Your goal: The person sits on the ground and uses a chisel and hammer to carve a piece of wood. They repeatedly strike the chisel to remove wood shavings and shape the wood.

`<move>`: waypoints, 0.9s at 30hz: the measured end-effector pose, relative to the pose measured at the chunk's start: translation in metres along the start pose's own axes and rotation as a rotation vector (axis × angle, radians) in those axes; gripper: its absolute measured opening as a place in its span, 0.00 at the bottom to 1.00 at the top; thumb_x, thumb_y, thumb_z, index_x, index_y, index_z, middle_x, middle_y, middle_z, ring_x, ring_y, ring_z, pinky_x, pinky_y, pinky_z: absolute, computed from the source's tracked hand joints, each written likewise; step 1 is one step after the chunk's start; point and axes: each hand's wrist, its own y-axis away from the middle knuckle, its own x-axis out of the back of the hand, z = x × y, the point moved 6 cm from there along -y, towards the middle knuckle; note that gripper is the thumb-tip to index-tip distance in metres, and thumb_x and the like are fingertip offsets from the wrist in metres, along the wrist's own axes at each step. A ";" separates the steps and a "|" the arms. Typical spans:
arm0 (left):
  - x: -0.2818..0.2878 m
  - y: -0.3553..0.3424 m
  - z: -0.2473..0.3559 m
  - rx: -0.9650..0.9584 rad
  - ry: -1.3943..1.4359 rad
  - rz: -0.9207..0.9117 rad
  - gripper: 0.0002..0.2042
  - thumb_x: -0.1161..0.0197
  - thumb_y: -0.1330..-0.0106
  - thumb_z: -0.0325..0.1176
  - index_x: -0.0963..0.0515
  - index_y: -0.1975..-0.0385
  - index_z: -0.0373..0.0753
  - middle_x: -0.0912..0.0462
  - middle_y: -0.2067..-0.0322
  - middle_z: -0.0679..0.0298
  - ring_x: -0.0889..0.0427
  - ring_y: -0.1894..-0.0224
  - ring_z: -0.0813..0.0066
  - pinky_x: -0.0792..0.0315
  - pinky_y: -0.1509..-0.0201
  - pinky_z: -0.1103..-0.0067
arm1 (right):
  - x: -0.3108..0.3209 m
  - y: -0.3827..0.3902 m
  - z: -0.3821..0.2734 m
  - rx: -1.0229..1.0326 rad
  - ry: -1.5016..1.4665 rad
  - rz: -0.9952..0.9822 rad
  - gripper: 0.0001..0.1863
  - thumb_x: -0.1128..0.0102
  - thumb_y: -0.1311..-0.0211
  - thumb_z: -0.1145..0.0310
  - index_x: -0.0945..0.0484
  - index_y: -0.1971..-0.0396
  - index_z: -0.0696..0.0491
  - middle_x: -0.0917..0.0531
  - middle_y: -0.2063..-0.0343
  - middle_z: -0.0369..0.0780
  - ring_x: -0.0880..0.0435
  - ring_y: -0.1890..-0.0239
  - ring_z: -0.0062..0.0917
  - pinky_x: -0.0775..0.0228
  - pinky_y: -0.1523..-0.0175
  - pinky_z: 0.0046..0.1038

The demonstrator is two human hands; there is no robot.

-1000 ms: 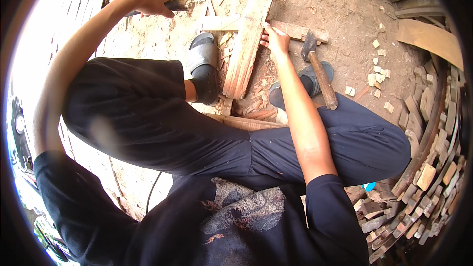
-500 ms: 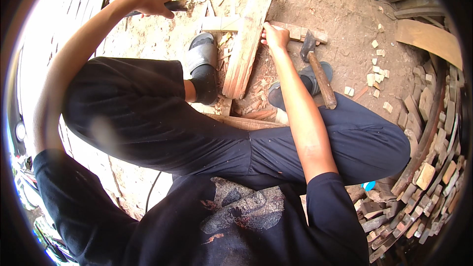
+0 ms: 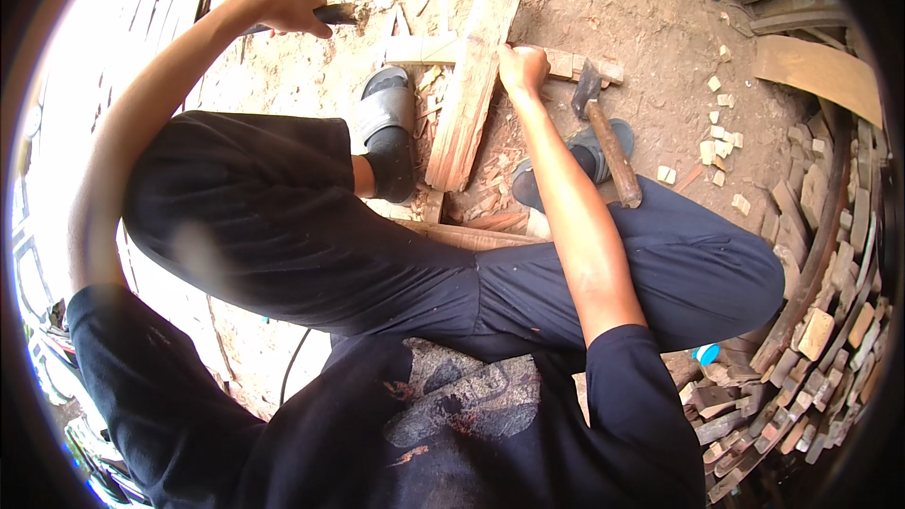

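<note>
My left hand (image 3: 290, 11) is closed around a dark, bar-like tool (image 3: 337, 14) at the upper left; its far part is lost in the glare and its kind is unclear. A long, rough wooden plank (image 3: 468, 99) lies at a slant between my feet, its far end resting over a pale wooden crosspiece (image 3: 421, 48). At the plank's right edge, my right hand (image 3: 524, 68) is closed, thumb side against the wood. Its fingertips are mostly hidden. Just right of that hand, a hammer (image 3: 611, 151) with a dark head and wooden handle leans by my right foot and knee.
Wood chips (image 3: 485, 198) litter the dirt between my sandals. Small cut blocks (image 3: 724, 146) lie scattered to the right. Beyond them stands a large stack of wood offcuts (image 3: 830, 349), with a curved board (image 3: 815, 75) above. A blue-and-white round object (image 3: 705, 354) sits near my right knee.
My right hand has turned slightly at the plank's edge, so fewer of its fingers show. The left hand keeps the dark tool almost still. The plank and hammer have hardly shifted.
</note>
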 end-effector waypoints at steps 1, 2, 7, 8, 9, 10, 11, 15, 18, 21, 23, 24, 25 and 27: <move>0.000 -0.001 0.001 -0.004 -0.001 -0.014 0.20 0.41 0.39 0.47 0.27 0.66 0.32 0.26 0.80 0.59 0.25 0.80 0.70 0.28 0.76 0.74 | -0.001 -0.001 0.003 -0.028 -0.016 -0.015 0.20 0.36 0.55 0.60 0.27 0.91 0.62 0.27 0.91 0.47 0.25 0.84 0.32 0.33 0.70 0.36; 0.000 0.000 0.000 0.010 -0.005 -0.016 0.20 0.41 0.39 0.47 0.27 0.66 0.32 0.26 0.80 0.59 0.25 0.80 0.70 0.28 0.77 0.74 | 0.000 0.001 0.001 -0.055 -0.032 -0.034 0.20 0.36 0.55 0.60 0.27 0.91 0.62 0.27 0.91 0.47 0.25 0.84 0.31 0.33 0.70 0.36; 0.002 0.002 0.000 -0.006 0.009 0.020 0.20 0.41 0.39 0.48 0.26 0.66 0.32 0.26 0.80 0.59 0.25 0.80 0.70 0.28 0.77 0.74 | -0.011 -0.003 0.026 -0.130 -0.030 -0.100 0.16 0.37 0.50 0.63 0.22 0.86 0.62 0.23 0.88 0.43 0.22 0.83 0.26 0.30 0.74 0.31; 0.003 0.002 0.002 0.002 -0.006 0.010 0.20 0.41 0.39 0.48 0.26 0.67 0.32 0.26 0.80 0.59 0.25 0.81 0.71 0.28 0.77 0.74 | -0.014 0.002 0.035 -0.188 -0.113 -0.124 0.15 0.38 0.49 0.64 0.21 0.82 0.62 0.21 0.86 0.42 0.22 0.82 0.24 0.29 0.76 0.28; 0.006 0.003 0.007 0.009 -0.021 0.002 0.20 0.41 0.39 0.48 0.26 0.67 0.32 0.26 0.80 0.60 0.25 0.81 0.71 0.29 0.77 0.74 | -0.017 0.004 0.043 -0.247 -0.195 -0.148 0.13 0.38 0.47 0.65 0.20 0.79 0.62 0.20 0.84 0.41 0.21 0.82 0.23 0.28 0.78 0.26; 0.008 0.003 0.009 0.015 -0.036 -0.007 0.20 0.41 0.39 0.48 0.26 0.67 0.32 0.26 0.80 0.60 0.25 0.81 0.71 0.29 0.77 0.74 | -0.019 0.005 0.051 -0.322 -0.277 -0.149 0.12 0.39 0.45 0.66 0.20 0.75 0.62 0.19 0.82 0.41 0.21 0.81 0.22 0.27 0.78 0.24; 0.002 0.006 0.003 0.036 -0.024 -0.002 0.20 0.41 0.39 0.48 0.26 0.68 0.32 0.26 0.80 0.60 0.26 0.81 0.71 0.29 0.77 0.74 | -0.018 0.018 0.040 -0.394 -0.357 -0.171 0.12 0.40 0.44 0.67 0.20 0.71 0.62 0.19 0.79 0.40 0.21 0.81 0.21 0.27 0.79 0.22; 0.001 0.002 0.000 0.010 -0.010 0.030 0.19 0.41 0.39 0.48 0.26 0.69 0.33 0.26 0.81 0.61 0.26 0.81 0.71 0.29 0.77 0.74 | -0.018 0.020 0.033 -0.409 -0.682 -0.170 0.12 0.43 0.40 0.69 0.20 0.63 0.61 0.19 0.72 0.40 0.22 0.79 0.18 0.27 0.80 0.20; 0.002 0.002 0.003 -0.016 0.007 0.027 0.19 0.41 0.39 0.47 0.26 0.70 0.32 0.26 0.81 0.61 0.26 0.82 0.71 0.29 0.77 0.74 | -0.016 0.017 0.028 -0.405 -0.725 -0.187 0.12 0.41 0.40 0.68 0.20 0.62 0.61 0.20 0.72 0.38 0.24 0.79 0.17 0.27 0.78 0.19; 0.003 0.001 0.005 -0.009 -0.002 0.025 0.19 0.41 0.40 0.47 0.25 0.70 0.32 0.26 0.82 0.61 0.26 0.82 0.71 0.29 0.78 0.74 | -0.016 0.019 0.028 -0.412 -0.680 -0.209 0.12 0.38 0.41 0.68 0.20 0.62 0.61 0.20 0.73 0.38 0.24 0.78 0.17 0.27 0.78 0.19; 0.004 0.003 0.006 -0.002 -0.007 0.022 0.19 0.41 0.40 0.46 0.25 0.70 0.31 0.26 0.82 0.60 0.26 0.82 0.71 0.28 0.79 0.74 | -0.015 0.017 0.029 -0.399 -0.678 -0.211 0.12 0.37 0.42 0.68 0.20 0.62 0.62 0.20 0.74 0.37 0.24 0.78 0.16 0.27 0.78 0.19; 0.005 0.005 0.006 -0.001 -0.006 0.020 0.19 0.41 0.40 0.46 0.25 0.70 0.31 0.26 0.82 0.60 0.26 0.82 0.71 0.28 0.79 0.74 | -0.016 0.015 0.030 -0.400 -0.673 -0.214 0.12 0.37 0.42 0.69 0.20 0.63 0.62 0.20 0.74 0.37 0.24 0.78 0.16 0.27 0.78 0.19; 0.005 0.006 0.006 0.000 -0.004 0.018 0.19 0.41 0.40 0.46 0.25 0.70 0.31 0.26 0.82 0.60 0.26 0.82 0.71 0.28 0.79 0.74 | -0.016 0.013 0.030 -0.401 -0.669 -0.217 0.12 0.37 0.42 0.69 0.20 0.64 0.62 0.20 0.74 0.38 0.24 0.78 0.17 0.27 0.78 0.19; 0.002 0.001 0.000 -0.005 0.003 0.038 0.19 0.41 0.40 0.46 0.25 0.70 0.31 0.26 0.82 0.60 0.26 0.82 0.71 0.28 0.79 0.74 | -0.015 0.012 0.027 -0.392 -0.637 -0.228 0.11 0.38 0.41 0.69 0.20 0.64 0.62 0.20 0.75 0.38 0.24 0.78 0.17 0.27 0.77 0.19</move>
